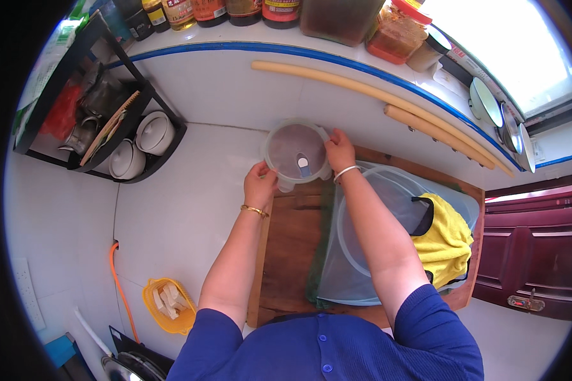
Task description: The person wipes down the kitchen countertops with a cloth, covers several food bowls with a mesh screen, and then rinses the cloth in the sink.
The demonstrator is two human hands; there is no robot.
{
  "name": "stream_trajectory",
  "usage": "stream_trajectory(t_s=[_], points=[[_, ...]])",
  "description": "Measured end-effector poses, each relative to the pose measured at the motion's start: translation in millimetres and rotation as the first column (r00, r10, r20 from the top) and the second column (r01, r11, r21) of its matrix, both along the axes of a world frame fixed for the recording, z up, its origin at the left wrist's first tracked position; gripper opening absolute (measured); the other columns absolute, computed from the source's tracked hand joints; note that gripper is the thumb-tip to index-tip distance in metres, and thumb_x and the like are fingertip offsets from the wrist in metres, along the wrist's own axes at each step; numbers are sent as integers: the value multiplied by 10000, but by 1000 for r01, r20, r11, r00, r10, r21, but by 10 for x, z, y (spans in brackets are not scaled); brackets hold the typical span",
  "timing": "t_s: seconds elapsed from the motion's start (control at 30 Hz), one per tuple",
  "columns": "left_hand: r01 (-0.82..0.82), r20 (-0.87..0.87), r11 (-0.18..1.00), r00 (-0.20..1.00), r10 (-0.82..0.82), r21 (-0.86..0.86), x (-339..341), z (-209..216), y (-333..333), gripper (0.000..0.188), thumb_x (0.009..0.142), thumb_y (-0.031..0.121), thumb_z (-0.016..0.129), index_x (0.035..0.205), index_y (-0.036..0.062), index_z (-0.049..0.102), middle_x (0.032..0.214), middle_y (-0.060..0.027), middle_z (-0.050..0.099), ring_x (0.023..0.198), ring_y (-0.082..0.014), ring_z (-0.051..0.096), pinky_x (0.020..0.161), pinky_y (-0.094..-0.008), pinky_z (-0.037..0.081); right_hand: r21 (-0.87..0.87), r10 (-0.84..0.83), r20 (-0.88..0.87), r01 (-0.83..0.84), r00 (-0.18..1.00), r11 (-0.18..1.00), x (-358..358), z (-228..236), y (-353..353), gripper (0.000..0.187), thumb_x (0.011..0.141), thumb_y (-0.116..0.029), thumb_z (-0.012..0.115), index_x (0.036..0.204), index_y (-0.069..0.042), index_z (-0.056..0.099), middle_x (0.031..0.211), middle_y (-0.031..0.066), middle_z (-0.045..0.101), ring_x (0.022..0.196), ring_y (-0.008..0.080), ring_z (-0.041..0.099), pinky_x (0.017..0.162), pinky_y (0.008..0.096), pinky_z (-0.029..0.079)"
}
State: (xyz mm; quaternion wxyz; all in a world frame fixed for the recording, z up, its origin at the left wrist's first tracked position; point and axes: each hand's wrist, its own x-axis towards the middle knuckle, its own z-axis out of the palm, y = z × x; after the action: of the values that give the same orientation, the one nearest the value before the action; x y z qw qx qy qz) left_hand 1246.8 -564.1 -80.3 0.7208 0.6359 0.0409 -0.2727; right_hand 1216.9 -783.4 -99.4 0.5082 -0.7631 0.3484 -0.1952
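A round container [289, 143] with a translucent lid, side tabs and a small vent is at the far edge of the wooden board [291, 238]. My left hand [260, 185] has its fingers closed on the rim at the near left. At the right side of the rim, my right hand [341, 152] grips it as well. Something brownish shows faintly through the lid. Below my right forearm, a bluish translucent cover [343, 282] lies on the board, with a yellow cloth [448, 244] on its right part.
A black corner rack [147, 95] with white lidded pots [154, 133] stands at the far left. Two rolling pins [426, 130] rest against the back wall, under a shelf of bottles [211, 11]. A yellow basket [170, 306] with pale pieces sits at the near left.
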Motion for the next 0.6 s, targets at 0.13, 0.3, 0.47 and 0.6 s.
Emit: stream_trajectory(t_s=[0.13, 0.3, 0.47, 0.6], points=[[-26, -40, 1000, 999, 27, 13, -81, -20, 19, 371, 832, 112, 603, 1159, -19, 487, 949, -60, 567, 795, -128, 580, 604, -255, 525, -29, -4, -12, 4, 1000, 1000, 24, 43, 0, 471, 789, -123, 541, 1240, -9, 471, 1043, 200, 614, 882, 278, 624, 763, 357, 495], [-21, -87, 998, 996, 26, 58, -99, 92, 31, 393, 847, 184, 605, 1165, -11, 481, 979, -73, 564, 846, -144, 580, 657, -278, 528, 87, -7, -12, 8, 1000, 996, 34, 223, 26, 481, 796, -131, 559, 1244, 11, 460, 1100, 194, 595, 964, 259, 606, 823, 347, 479], [-17, -106, 995, 994, 28, 102, -256, 159, 276, 408, 880, 250, 572, 1189, 4, 472, 1061, -93, 551, 933, -171, 576, 729, -313, 523, 38, -68, 153, 63, 986, 997, -216, 596, 380, 472, 809, -91, 555, 1258, 7, 450, 1205, 172, 538, 1067, 230, 558, 900, 314, 432], [-44, -187, 998, 981, 53, 54, -803, 107, 968, 388, 888, 240, 558, 1188, 9, 477, 1064, -85, 553, 924, -169, 578, 735, -307, 521, 182, 164, 242, -211, 956, 961, -716, 832, 1087, 428, 836, -64, 540, 1248, 12, 454, 1205, 138, 530, 1071, 203, 548, 888, 291, 429]])
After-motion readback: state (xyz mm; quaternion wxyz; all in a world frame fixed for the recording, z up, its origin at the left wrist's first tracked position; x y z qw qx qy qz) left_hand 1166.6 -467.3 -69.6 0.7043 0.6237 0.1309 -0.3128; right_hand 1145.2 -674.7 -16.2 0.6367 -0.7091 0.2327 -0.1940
